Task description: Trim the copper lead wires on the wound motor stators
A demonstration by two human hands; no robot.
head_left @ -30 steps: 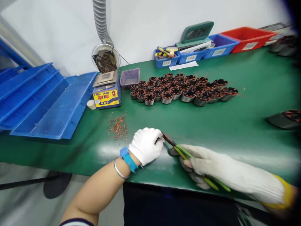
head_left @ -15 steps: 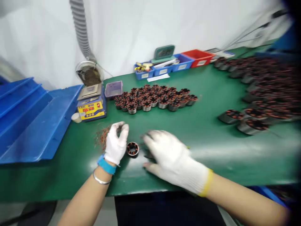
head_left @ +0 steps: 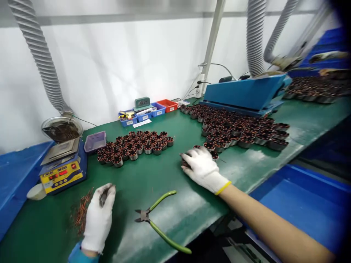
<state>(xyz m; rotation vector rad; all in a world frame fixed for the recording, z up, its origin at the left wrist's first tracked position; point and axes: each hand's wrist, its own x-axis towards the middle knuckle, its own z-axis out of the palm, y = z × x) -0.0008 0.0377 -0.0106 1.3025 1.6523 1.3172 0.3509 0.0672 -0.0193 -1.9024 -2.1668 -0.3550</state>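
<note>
Wound stator [head_left: 185, 163] partly covered by the curled right hand [head_left: 201, 166]; whether it is gripped cannot be told.
The left hand [head_left: 98, 217] is half-curled beside copper clippings [head_left: 81, 213], contents unclear; the diagonal cutters [head_left: 144, 215], previously right-held, are now laid open between the hands.

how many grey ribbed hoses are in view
3: left hose at far left, middle hose right of the slanted pole, right hose just beyond it; none looks hidden.

The right hand [head_left: 201, 166] hides what its palm covers; the bottom edge crops the blue wristband [head_left: 82, 255].
</note>
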